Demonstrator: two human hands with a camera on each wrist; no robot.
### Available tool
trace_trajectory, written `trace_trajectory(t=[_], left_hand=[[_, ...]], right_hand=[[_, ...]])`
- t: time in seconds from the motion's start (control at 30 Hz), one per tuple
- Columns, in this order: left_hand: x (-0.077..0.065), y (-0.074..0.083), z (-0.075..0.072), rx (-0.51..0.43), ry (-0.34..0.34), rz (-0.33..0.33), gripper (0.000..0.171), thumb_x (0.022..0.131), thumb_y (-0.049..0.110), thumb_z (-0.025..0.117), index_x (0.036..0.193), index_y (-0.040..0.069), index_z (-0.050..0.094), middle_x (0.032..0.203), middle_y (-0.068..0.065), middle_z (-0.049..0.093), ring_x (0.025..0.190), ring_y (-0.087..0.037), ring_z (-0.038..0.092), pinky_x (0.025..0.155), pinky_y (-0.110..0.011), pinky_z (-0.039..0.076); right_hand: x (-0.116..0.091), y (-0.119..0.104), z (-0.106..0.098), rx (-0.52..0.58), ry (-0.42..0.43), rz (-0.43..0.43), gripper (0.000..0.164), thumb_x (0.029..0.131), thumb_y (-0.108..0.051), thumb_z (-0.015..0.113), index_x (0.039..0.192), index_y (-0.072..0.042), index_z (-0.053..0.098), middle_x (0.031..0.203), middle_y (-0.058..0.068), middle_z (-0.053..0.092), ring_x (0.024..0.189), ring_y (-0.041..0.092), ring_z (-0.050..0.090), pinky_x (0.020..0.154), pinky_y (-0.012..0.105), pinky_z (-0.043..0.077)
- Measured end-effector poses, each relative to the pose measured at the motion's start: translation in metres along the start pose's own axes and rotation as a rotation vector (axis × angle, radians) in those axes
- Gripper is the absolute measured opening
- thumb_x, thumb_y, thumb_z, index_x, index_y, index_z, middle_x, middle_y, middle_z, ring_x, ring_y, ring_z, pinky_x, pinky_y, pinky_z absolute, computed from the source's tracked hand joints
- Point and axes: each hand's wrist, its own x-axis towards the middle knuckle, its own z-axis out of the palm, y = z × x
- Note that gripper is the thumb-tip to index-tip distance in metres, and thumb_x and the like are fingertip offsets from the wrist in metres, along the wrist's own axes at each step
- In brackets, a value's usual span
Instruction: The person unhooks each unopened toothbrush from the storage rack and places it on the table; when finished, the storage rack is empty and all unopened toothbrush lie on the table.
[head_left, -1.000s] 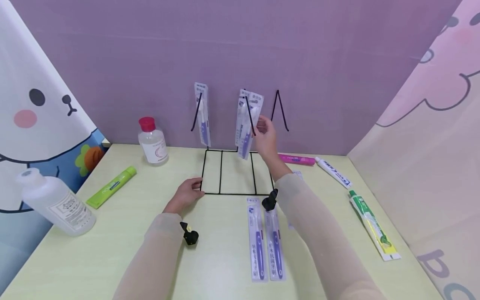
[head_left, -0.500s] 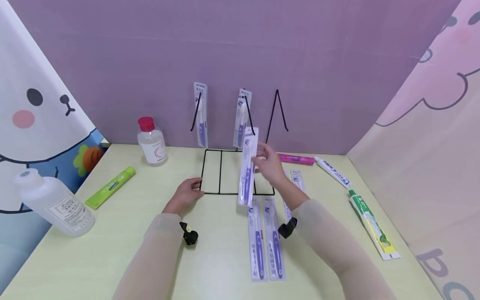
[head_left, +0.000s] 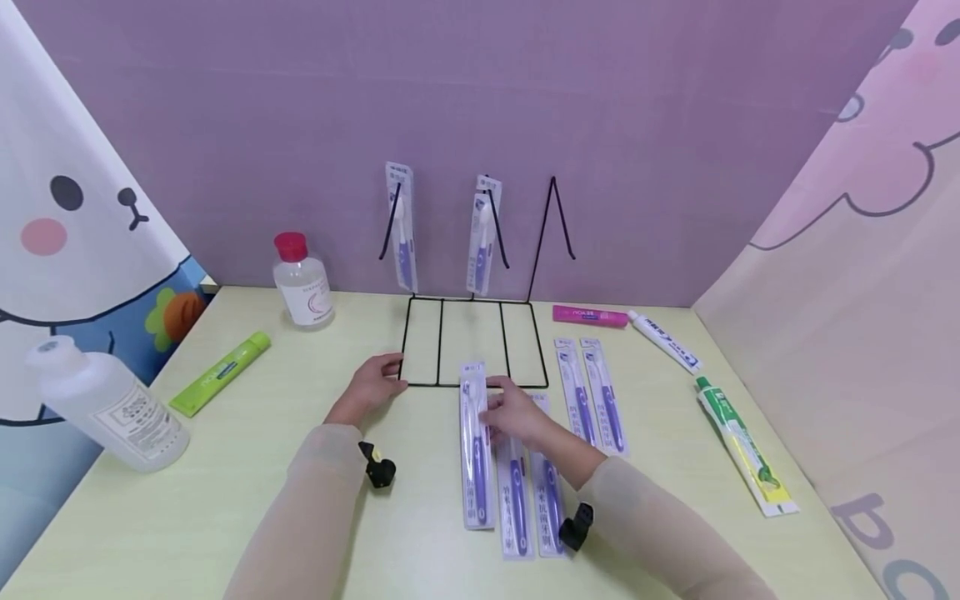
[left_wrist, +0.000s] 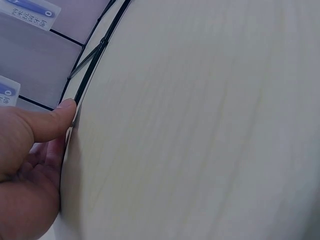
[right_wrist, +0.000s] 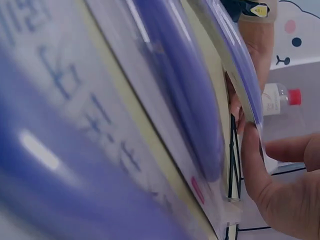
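My left hand point(head_left: 369, 390) holds the front left corner of a black wire display rack point(head_left: 439, 342). In the left wrist view the thumb point(left_wrist: 57, 120) presses on the wire. My right hand point(head_left: 521, 417) pinches the right edge of a packaged toothbrush point(head_left: 477, 467) in front of the rack; whether its lower end touches the table cannot be told. Beside it lie two more toothbrush packs point(head_left: 515, 508), partly covered by the right hand and wrist. One pack point(head_left: 405, 237) hangs on the rack's left hook and another point(head_left: 482, 237) on the middle hook. The right hook point(head_left: 558, 208) carries nothing.
Two toothbrush packs point(head_left: 604, 400) lie to the right. Beyond them are pink point(head_left: 590, 316), white point(head_left: 665, 342) and green-yellow point(head_left: 746, 450) toothpaste tubes. At left are a green tube point(head_left: 220, 375), a red-capped bottle point(head_left: 303, 287) and a white bottle point(head_left: 112, 408). A purple backdrop point(head_left: 637, 125) stands behind.
My right hand has drawn one toothbrush pack off the middle hook and brought it down toward me, left of the two lying packs. The left hand stays on the rack.
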Motion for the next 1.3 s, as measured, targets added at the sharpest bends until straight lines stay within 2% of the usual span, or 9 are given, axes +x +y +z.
trace_trajectory(t=[0.17,0.3,0.57,0.7,0.87,1.0,1.17,1.23,1.3], left_hand=[[0.002,0.000,0.000,0.019,0.008,0.019,0.055,0.084,0.003,0.061,0.135,0.002,0.039,0.125,-0.019,0.046,0.116,-0.031,0.042,0.097,-0.042,0.034],[0.003,0.000,-0.001,0.025,0.006,0.025,0.055,0.084,0.003,0.061,0.134,0.002,0.039,0.125,-0.019,0.047,0.115,-0.031,0.042,0.097,-0.042,0.034],[0.004,0.000,-0.002,0.020,0.007,0.023,0.055,0.084,0.003,0.061,0.134,0.002,0.040,0.125,-0.019,0.047,0.115,-0.031,0.042,0.096,-0.042,0.034],[0.003,0.001,-0.002,0.024,0.011,0.015,0.055,0.084,0.003,0.061,0.135,0.003,0.040,0.125,-0.018,0.047,0.115,-0.030,0.042,0.097,-0.042,0.034],[0.004,0.001,-0.003,0.022,0.016,0.029,0.054,0.084,0.002,0.061,0.134,0.002,0.040,0.124,-0.019,0.047,0.115,-0.031,0.043,0.096,-0.041,0.034],[0.005,0.000,-0.002,0.019,0.017,0.032,0.055,0.084,0.002,0.061,0.134,0.001,0.040,0.124,-0.019,0.047,0.114,-0.031,0.043,0.096,-0.041,0.034],[0.003,-0.001,-0.001,0.012,0.010,0.023,0.055,0.083,0.002,0.062,0.134,0.002,0.040,0.124,-0.019,0.047,0.114,-0.031,0.043,0.096,-0.042,0.034],[0.002,-0.001,0.000,0.012,0.009,0.019,0.055,0.083,0.003,0.062,0.134,0.002,0.040,0.124,-0.019,0.047,0.114,-0.032,0.043,0.096,-0.042,0.034],[0.001,-0.001,0.001,0.014,0.007,0.021,0.055,0.083,0.002,0.062,0.134,0.001,0.040,0.124,-0.020,0.047,0.114,-0.032,0.042,0.096,-0.043,0.034]], right_hand=[[-0.004,0.003,0.003,-0.011,-0.049,0.050,0.074,0.077,0.012,0.061,0.139,-0.002,0.022,0.093,0.019,0.049,0.061,0.028,0.059,0.055,0.038,0.054],[-0.007,0.003,0.003,-0.067,-0.068,0.071,0.077,0.075,0.012,0.062,0.139,-0.001,0.022,0.090,0.019,0.050,0.057,0.029,0.060,0.054,0.038,0.053],[-0.008,0.005,0.004,-0.095,-0.075,0.082,0.073,0.075,0.011,0.063,0.137,0.001,0.025,0.088,0.018,0.051,0.060,0.027,0.060,0.054,0.037,0.054],[-0.009,0.004,0.004,-0.201,-0.076,0.088,0.072,0.076,0.005,0.065,0.136,0.002,0.027,0.080,0.015,0.057,0.057,0.028,0.062,0.052,0.035,0.053],[-0.013,-0.004,0.002,-0.389,-0.086,0.103,0.072,0.075,0.000,0.068,0.135,0.006,0.028,0.065,0.013,0.062,0.053,0.027,0.062,0.048,0.034,0.052],[-0.015,-0.013,-0.002,-0.463,-0.105,0.119,0.069,0.077,-0.001,0.067,0.135,0.007,0.030,0.062,0.015,0.062,0.053,0.027,0.062,0.048,0.034,0.052],[-0.002,-0.029,-0.019,-0.488,-0.075,0.064,0.060,0.081,-0.005,0.065,0.133,0.003,0.036,0.070,0.014,0.063,0.058,0.025,0.062,0.051,0.033,0.053],[0.010,-0.038,-0.028,-0.471,-0.029,0.022,0.056,0.081,-0.007,0.065,0.131,0.000,0.040,0.075,0.013,0.063,0.062,0.025,0.062,0.055,0.033,0.054],[0.025,-0.049,-0.037,-0.461,0.041,-0.054,0.052,0.082,-0.009,0.065,0.129,-0.004,0.044,0.080,0.012,0.063,0.067,0.025,0.062,0.058,0.034,0.053]])
